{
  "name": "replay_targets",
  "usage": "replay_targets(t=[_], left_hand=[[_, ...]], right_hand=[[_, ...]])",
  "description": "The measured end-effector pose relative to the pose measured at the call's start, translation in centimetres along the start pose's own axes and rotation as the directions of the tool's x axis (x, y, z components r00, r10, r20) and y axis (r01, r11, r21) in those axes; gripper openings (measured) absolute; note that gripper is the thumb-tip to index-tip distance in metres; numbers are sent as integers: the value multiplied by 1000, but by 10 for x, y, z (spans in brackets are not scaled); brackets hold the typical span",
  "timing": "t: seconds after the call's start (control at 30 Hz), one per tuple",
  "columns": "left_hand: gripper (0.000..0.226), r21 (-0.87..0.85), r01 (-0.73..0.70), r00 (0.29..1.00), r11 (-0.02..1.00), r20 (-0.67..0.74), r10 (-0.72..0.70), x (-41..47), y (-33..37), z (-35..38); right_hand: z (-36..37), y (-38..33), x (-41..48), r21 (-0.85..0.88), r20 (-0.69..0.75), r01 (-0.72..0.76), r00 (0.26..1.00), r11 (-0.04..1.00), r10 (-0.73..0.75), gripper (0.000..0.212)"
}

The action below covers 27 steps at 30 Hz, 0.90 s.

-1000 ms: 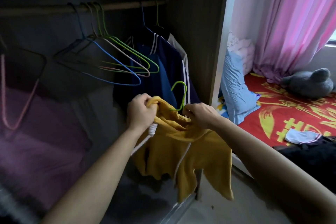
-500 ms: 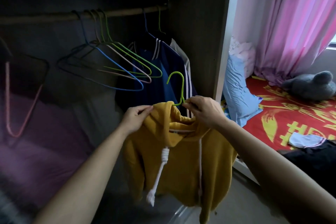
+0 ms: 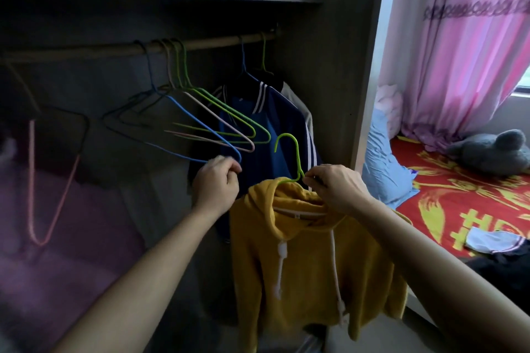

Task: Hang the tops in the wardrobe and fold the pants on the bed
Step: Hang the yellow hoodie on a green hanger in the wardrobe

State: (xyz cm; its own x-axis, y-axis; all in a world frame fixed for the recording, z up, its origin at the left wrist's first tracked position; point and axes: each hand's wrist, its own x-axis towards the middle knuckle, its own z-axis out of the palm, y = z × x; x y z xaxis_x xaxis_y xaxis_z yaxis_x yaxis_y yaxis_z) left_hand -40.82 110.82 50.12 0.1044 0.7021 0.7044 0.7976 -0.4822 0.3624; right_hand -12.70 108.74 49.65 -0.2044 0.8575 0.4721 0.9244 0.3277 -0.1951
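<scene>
A yellow hoodie (image 3: 309,266) with white drawstrings hangs on a green hanger (image 3: 289,146), held up in front of the open wardrobe. My right hand (image 3: 335,189) grips that hanger at its neck, just above the hoodie's collar. My left hand (image 3: 218,183) is off the hoodie and pinches the lower corner of an empty blue hanger (image 3: 200,123) on the wooden rod (image 3: 114,50). A navy jacket (image 3: 275,137) with white stripes hangs at the rod's right end, behind the hoodie. Dark pants (image 3: 502,269) lie on the bed's red cover (image 3: 459,195).
Several empty green, pink and black hangers (image 3: 229,120) bunch mid-rod; a pink hanger (image 3: 37,180) hangs far left above purple bedding (image 3: 43,266). The wardrobe side panel (image 3: 329,66) stands right of the jacket. On the bed are a blue pillow (image 3: 381,169), grey plush toy (image 3: 493,152) and light garment (image 3: 487,242).
The hoodie went from bunched in both hands to hanging open on the green hanger. My left hand let go of it and rose to the blue hanger.
</scene>
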Motion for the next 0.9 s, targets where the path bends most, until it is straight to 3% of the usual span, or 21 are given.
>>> replay_targets(t=[0.07, 0.13, 0.23, 0.4, 0.5, 0.67, 0.8, 0.9], left_hand=[[21, 66, -109, 987, 992, -108, 115, 25, 2, -3], [33, 152, -166, 980, 974, -81, 180, 52, 3, -8], [47, 281, -244, 968, 928, 129, 215, 92, 4, -13], [55, 462, -372, 880, 805, 453, 146, 130, -5, -14], [53, 533, -399, 887, 746, 432, 165, 131, -14, -21], [49, 497, -363, 904, 788, 393, 169, 129, -36, -39], [45, 474, -305, 932, 826, 328, 156, 141, -48, -52], [49, 555, -257, 957, 791, 260, 129, 160, -54, -63]], right_hand=[[-2, -5, 3, -16, 13, -43, 999, 999, 43, 26], [-7, -9, 5, -14, 27, -90, 996, 996, 90, 24], [-16, -11, 9, 9, 16, -171, 985, 985, 171, 16], [-28, -23, 18, 110, -46, -259, 963, 960, 265, 15], [-26, -36, 20, 163, -24, -328, 942, 931, 336, 14], [-20, -53, 38, 309, 62, -401, 913, 862, 403, 15], [-17, -67, 82, 541, 148, -425, 897, 726, 416, 15], [-23, -77, 124, 758, 270, -453, 873, 469, 406, 14]])
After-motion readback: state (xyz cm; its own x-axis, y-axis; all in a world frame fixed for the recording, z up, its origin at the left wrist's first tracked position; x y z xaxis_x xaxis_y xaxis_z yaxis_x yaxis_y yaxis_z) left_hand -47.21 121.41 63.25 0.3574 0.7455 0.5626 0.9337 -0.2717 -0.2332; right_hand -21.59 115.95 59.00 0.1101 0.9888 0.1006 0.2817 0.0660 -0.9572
